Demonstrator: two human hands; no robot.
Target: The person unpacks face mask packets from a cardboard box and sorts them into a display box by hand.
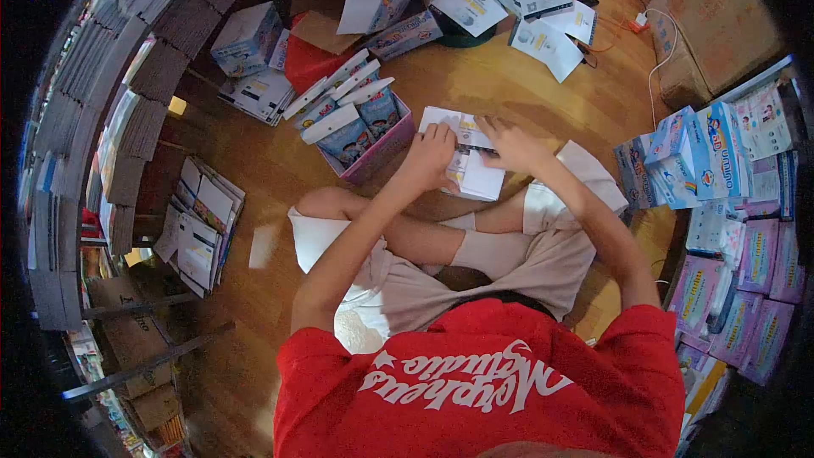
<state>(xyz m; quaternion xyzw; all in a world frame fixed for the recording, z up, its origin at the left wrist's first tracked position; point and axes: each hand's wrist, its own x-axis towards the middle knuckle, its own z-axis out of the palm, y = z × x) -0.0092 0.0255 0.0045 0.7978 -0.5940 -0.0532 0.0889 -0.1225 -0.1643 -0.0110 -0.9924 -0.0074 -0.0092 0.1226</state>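
A white cardboard carton (pixel 476 185) with small yellow and dark print lies in front of my crossed legs, a dark gap running across its middle. My left hand (pixel 432 154) is bent over its left side, fingers on top and thumb toward the near edge, gripping it. On the right side, my right hand (pixel 513 146) rests with fingers stretched over the top near the gap. Just left of the carton stands a pink-edged box (pixel 381 153) holding several upright blue packs (pixel 346 134) with white tops.
Opened white cartons (pixel 468 4) lie at the back. Stacked flat sheets (pixel 199 233) are on the wooden floor (pixel 280 178) at left, beside shelves of paper stacks (pixel 153 76). Blue boxes (pixel 721 153) and purple packs (pixel 699 288) stand at right. A white cable (pixel 651 76) runs near a brown box (pixel 721 21).
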